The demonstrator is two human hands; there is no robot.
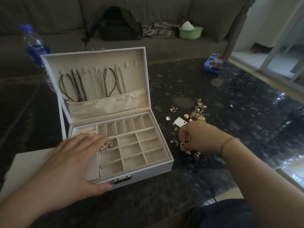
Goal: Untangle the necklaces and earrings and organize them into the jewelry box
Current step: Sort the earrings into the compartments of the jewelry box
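Left hand [72, 160]: lay flat, fingers straight, on jewelry box [158, 167].
Right hand [197, 137]: pinched small earring [182, 144] above table [230, 89].

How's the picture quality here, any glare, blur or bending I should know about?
Head view: dim overall, with bright daylight glare on the glossy dark stone tabletop at right; wide-angle bending curves the clear blue-capped water bottle at left; the grey fabric sofa behind is murky; the small pearl earring pinched by the right hand is soft.
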